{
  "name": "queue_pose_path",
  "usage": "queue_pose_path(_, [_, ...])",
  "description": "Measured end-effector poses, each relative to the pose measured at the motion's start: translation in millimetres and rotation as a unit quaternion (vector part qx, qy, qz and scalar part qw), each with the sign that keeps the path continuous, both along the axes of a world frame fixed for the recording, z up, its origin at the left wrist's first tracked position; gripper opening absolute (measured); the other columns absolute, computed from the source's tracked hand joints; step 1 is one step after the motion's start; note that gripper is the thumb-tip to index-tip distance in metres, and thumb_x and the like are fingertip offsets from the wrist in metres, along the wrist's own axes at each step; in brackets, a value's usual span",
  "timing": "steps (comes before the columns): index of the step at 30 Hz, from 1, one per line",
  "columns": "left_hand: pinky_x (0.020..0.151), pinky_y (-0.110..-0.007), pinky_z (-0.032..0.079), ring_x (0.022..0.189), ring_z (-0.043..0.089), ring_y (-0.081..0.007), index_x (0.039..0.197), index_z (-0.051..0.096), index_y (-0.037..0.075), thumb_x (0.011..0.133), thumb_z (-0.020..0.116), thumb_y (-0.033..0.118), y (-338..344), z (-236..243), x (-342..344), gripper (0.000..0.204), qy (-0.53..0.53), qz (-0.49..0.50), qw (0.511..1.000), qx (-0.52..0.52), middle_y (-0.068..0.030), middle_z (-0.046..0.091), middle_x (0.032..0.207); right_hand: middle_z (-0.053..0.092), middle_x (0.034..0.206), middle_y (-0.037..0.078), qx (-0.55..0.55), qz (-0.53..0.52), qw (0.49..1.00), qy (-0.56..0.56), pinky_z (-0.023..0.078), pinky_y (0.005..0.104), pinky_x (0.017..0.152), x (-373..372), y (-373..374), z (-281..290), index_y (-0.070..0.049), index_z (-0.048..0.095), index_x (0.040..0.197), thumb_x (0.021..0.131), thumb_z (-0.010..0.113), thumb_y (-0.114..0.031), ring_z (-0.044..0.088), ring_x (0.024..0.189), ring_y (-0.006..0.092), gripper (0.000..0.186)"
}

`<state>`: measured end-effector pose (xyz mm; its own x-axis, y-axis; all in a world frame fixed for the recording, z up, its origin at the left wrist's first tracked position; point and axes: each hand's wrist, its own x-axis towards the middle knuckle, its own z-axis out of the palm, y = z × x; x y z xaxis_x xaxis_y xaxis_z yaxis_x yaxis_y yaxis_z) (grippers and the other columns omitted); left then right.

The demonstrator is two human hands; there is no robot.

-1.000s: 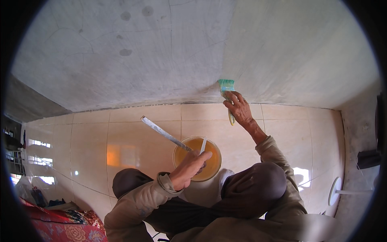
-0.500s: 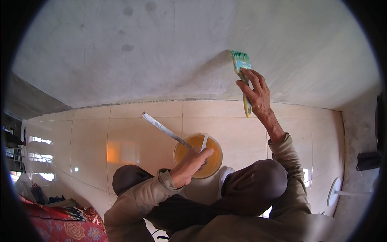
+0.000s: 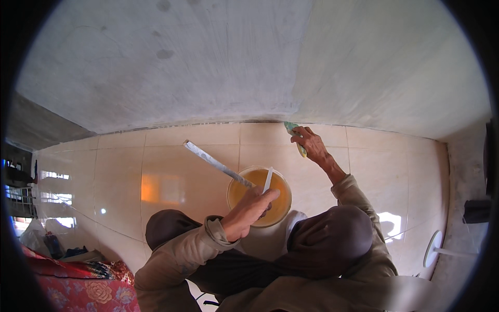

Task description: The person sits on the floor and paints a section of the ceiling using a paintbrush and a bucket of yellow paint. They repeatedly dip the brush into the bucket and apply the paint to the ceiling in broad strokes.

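Observation:
My right hand (image 3: 313, 144) is closed round a paintbrush (image 3: 302, 151) with green bristles and a yellowish handle. The brush tip meets the foot of the grey wall (image 3: 208, 67), right where it joins the tiled floor. Over a round bucket (image 3: 289, 188) of yellowish-tan liquid, my left hand (image 3: 248, 212) grips a long, flat, paint-smeared stick (image 3: 215, 164) that slants up to the left. A white strip (image 3: 268, 179) stands up beside my left thumb; whether it is the bucket's handle I cannot tell. The bucket sits between my knees.
Glossy cream tiles (image 3: 117, 171) cover the floor. At the lower left lies red flowered fabric (image 3: 88, 296), with a plastic bag (image 3: 34, 236) behind it. A white disc on a rod (image 3: 432, 248) stands near the right wall. The main wall's right part looks greener than its left.
My right hand has brought the brush down from the wall face to its bottom edge, a little to the left. My left hand keeps its grip on the stick over the bucket.

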<state>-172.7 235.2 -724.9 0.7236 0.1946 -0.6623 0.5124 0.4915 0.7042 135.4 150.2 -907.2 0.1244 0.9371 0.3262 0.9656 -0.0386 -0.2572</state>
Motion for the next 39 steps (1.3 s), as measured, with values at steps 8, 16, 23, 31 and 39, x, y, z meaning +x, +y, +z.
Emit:
queue_pose_path(8, [0.054, -0.025, 0.027, 0.059, 0.032, -0.0052, 0.081, 0.041, 0.014, 0.101, 0.058, 0.030, 0, 7, 3, 0.031, 0.005, -0.007, 1.000, 0.012, 0.0067, 0.035, 0.068, 0.062, 0.121, 0.005, -0.007, 0.005, 1.000, 0.019, 0.060, 0.0390, 0.083, 9, 10, -24, -0.013, 0.072, 0.095, 0.073, 0.072, 0.001, 0.063, 0.108, 0.0286, 0.026])
queue_pose_path(16, [0.054, -0.025, 0.027, 0.059, 0.031, -0.0051, 0.083, 0.041, 0.014, 0.101, 0.057, 0.031, 1, 2, -1, 0.030, 0.022, -0.014, 1.000, 0.016, 0.0067, 0.035, 0.068, 0.057, 0.135, 0.010, 0.051, -0.039, 0.994, -0.092, 0.060, 0.0434, 0.088, 8, 19, -5, -0.012, 0.065, 0.095, 0.078, 0.069, -0.005, 0.056, 0.123, 0.0358, 0.019])
queue_pose_path(23, [0.054, -0.025, 0.027, 0.059, 0.031, -0.0045, 0.085, 0.043, 0.013, 0.102, 0.056, 0.032, 1, 3, 0, 0.029, 0.022, -0.023, 0.999, 0.017, 0.0069, 0.035, 0.069, 0.058, 0.131, 0.008, -0.003, -0.003, 1.000, -0.018, 0.060, 0.0411, 0.085, -12, 1, -23, -0.014, 0.067, 0.091, 0.072, 0.073, -0.004, 0.057, 0.118, 0.0318, 0.022])
queue_pose_path(31, [0.053, -0.024, 0.025, 0.060, 0.030, -0.0034, 0.086, 0.043, 0.013, 0.102, 0.056, 0.032, 1, 2, 0, 0.028, 0.016, -0.020, 1.000, 0.012, 0.0077, 0.035, 0.070, 0.057, 0.133, 0.008, 0.057, -0.047, 0.993, -0.094, 0.061, 0.0399, 0.084, 7, 24, -3, -0.013, 0.065, 0.091, 0.074, 0.072, -0.006, 0.056, 0.122, 0.0329, 0.020])
queue_pose_path(39, [0.053, -0.024, 0.026, 0.061, 0.031, -0.0036, 0.086, 0.046, 0.012, 0.102, 0.057, 0.033, 0, -1, 0, 0.028, 0.016, -0.019, 1.000, 0.017, 0.0072, 0.036, 0.070, 0.053, 0.141, 0.011, 0.181, -0.062, 0.971, -0.142, 0.051, 0.0490, 0.098, -10, 17, 35, -0.012, 0.063, 0.096, 0.078, 0.070, -0.008, 0.052, 0.128, 0.0380, 0.019])
